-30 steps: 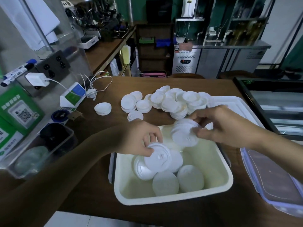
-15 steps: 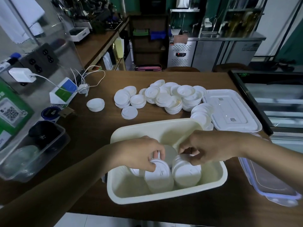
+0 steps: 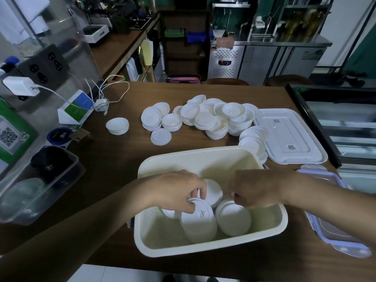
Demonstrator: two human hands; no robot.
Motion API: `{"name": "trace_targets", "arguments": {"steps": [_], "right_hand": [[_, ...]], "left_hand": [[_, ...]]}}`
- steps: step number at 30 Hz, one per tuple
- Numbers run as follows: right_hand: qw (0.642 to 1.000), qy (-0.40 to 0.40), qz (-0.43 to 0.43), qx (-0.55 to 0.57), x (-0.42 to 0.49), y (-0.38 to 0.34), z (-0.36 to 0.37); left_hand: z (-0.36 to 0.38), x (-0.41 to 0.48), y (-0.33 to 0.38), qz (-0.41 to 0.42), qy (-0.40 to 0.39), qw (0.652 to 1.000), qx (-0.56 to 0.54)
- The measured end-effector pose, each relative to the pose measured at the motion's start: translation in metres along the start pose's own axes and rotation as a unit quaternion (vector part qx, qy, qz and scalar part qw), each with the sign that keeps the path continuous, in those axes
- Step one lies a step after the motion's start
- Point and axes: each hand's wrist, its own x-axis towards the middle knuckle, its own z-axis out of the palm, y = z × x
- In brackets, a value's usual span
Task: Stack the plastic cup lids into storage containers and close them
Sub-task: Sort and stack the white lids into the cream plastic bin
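1. Cream plastic is what I am working in: the open storage tub (image 3: 205,157) sits on the wooden counter (image 3: 203,92) right in front of me, both hands down inside it.
2. My left hand (image 3: 175,190) has its fingers (image 3: 200,192) curled onto the rim of a lid stack (image 3: 198,222) lying tilted on the tub floor; thumb and fingertips pinch its top lid, so the hand is nearly closed on it.
3. My right hand (image 3: 256,187) is drawn into a loose fist over a second lid stack (image 3: 234,219). I cannot tell whether those fingers grip the stack or only rest against it, since the knuckles hide the contact.
4. Behind these two, a third stack (image 3: 212,191) shows between my hands.
5. To do this step well, I judge each stack should be eased down flat and pressed against its neighbour, so the rows pack tightly and nothing fans apart.
6. I would release only once a stack sits square; these thin lids slide off each other easily.
7. Many loose lids (image 3: 209,119) wait in a heap farther back on the counter, with one small stack (image 3: 117,125) apart on the left.
8. The tub's white cover (image 3: 289,135) lies to the right, beside the heap, so closing is some way off by my estimate.
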Motion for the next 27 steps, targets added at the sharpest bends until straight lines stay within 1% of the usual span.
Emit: {"name": "trace_targets", "arguments": {"steps": [2,6,8,12,15,22,27], "right_hand": [[1.0,-0.006,0.001,-0.007,-0.001,-0.002,0.0],[0.999,-0.006,-0.041,0.013,-0.005,-0.006,0.003],[0.998,-0.004,-0.056,0.0,-0.004,-0.007,0.006],[0.999,0.022,-0.027,-0.027,0.005,-0.007,0.016],[0.999,0.019,-0.004,-0.026,0.015,-0.003,0.019],[0.997,0.002,0.009,-0.075,0.027,-0.001,0.025],[0.996,0.011,0.031,-0.086,0.034,-0.005,0.03]], "left_hand": [[0.002,0.0,-0.001,0.003,-0.003,1.0,0.004],[0.004,0.0,-0.004,0.01,0.004,1.0,-0.001],[0.006,0.001,-0.005,0.014,0.005,1.0,-0.005],[0.015,0.004,-0.006,0.029,-0.002,0.999,0.014],[0.019,0.006,-0.009,0.033,0.006,0.999,0.031],[0.027,0.009,-0.013,0.036,0.006,0.997,0.063],[0.025,0.011,-0.011,0.051,0.02,0.996,0.066]]}}
